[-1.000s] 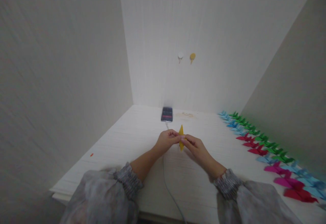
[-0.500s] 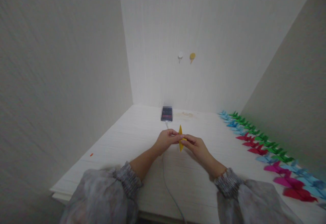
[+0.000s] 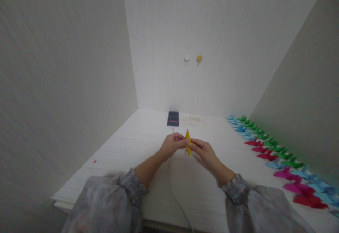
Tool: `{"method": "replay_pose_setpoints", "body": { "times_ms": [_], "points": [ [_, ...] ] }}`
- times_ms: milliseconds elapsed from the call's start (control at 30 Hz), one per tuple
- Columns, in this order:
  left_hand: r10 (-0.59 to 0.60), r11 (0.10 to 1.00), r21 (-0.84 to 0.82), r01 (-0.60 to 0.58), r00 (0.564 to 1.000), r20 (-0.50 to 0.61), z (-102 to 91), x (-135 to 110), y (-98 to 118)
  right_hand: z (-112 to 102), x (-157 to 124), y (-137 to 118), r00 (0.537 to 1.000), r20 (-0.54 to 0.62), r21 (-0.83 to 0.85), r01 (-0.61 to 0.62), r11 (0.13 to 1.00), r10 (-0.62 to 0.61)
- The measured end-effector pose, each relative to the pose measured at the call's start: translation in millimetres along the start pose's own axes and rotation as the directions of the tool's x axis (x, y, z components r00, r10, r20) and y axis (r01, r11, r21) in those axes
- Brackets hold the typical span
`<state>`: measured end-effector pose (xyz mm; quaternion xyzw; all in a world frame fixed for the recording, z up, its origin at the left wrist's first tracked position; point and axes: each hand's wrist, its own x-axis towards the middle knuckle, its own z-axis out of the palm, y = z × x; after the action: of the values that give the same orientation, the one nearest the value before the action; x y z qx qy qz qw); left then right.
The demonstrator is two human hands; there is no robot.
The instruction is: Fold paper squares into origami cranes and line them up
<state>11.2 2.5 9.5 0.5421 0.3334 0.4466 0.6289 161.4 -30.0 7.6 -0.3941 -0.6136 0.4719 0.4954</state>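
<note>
A small piece of folded yellow paper (image 3: 188, 150) is held upright above the white table, between my two hands. My left hand (image 3: 173, 145) pinches it from the left side, thumb in front and fingers behind. From the right, my right hand (image 3: 203, 149) grips the same paper between thumb and fingers. The fingertips of both hands nearly meet and cover the paper's middle, so only its pointed upper and lower ends show well.
Rows of folded paper cranes (image 3: 267, 155) in green, blue, red and pink line the table's right side. A phone (image 3: 173, 118) with a cable (image 3: 173, 192) stands near the back wall. An orange scrap (image 3: 94, 161) lies at left. Two hooks (image 3: 199, 58) hang on the wall.
The yellow paper has tilted and turned slightly, showing a little more of its face. Both hands keep their pinch in almost the same place.
</note>
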Motion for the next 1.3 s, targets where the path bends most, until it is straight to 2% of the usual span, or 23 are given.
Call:
{"method": "replay_pose_setpoints", "body": {
  "times_ms": [167, 233, 300, 400, 500, 600, 700, 833, 900, 1000, 1100, 1300],
  "points": [
    [0.102, 0.995, 0.004, -0.102, 0.994, 0.031, -4.9, 4.1, -6.5, 2.3, 0.6, 2.5, 1.0, -0.028, 0.025, 0.008, 1.0, -0.008],
    [0.129, 0.991, 0.02, -0.13, 0.989, 0.07, -4.9, 4.0, -8.0, 3.2, 1.4, 5.8, 0.998, -0.059, -0.045, 0.014, 0.999, -0.017],
    [0.141, 0.987, 0.058, -0.147, 0.984, 0.109, -2.9, 2.4, -8.0, 3.0, 2.0, 9.0, 0.995, -0.087, -0.211, 0.025, 0.977, -0.044],
    [0.105, 0.99, 0.075, -0.117, 0.982, 0.154, 2.8, -1.7, -4.6, 0.8, 2.1, 10.8, 0.982, -0.13, -0.436, 0.069, 0.897, -0.139],
    [0.042, 0.999, 0.021, -0.046, 0.99, 0.136, 8.7, -5.0, 0.0, -1.0, 1.8, 8.1, 0.96, -0.146, -0.532, 0.126, 0.837, -0.238],
    [0.003, 0.992, -0.126, 0.001, 1.0, 0.031, 12.1, -6.1, 1.7, -1.0, 0.9, 3.3, 0.936, -0.08, -0.631, 0.218, 0.744, -0.342],
    [-0.068, 0.972, -0.227, 0.058, 0.997, -0.039, 12.5, -6.2, 0.3, -0.5, -1.2, -0.8, 0.883, 0.04, -0.707, 0.356, 0.611, -0.467],
    [-0.19, 0.954, -0.22, 0.205, 0.978, 0.09, 10.8, -7.0, -1.3, -1.4, -4.2, -2.7, 0.823, 0.123, -0.772, 0.43, 0.467, -0.555],
    [-0.199, 0.946, -0.232, 0.224, 0.972, 0.127, 10.5, -7.8, -0.6, -2.0, -4.9, -2.1, 0.805, 0.133, -0.796, 0.435, 0.422, -0.579],
    [-0.178, 0.947, -0.249, 0.205, 0.976, 0.125, 11.1, -8.9, 1.0, -2.0, -4.7, -0.7, 0.773, 0.144, -0.808, 0.452, 0.377, -0.618],
    [-0.158, 0.956, -0.233, 0.181, 0.981, 0.112, 11.4, -9.2, 1.5, -1.1, -4.2, -0.4, 0.76, 0.158, -0.788, 0.482, 0.384, -0.63],
    [-0.103, 0.979, -0.172, 0.106, 0.994, 0.024, 10.8, -7.5, 1.9, 1.7, -5.2, -6.0, 0.769, 0.118, -0.613, 0.555, 0.563, -0.629]
  ]
}}
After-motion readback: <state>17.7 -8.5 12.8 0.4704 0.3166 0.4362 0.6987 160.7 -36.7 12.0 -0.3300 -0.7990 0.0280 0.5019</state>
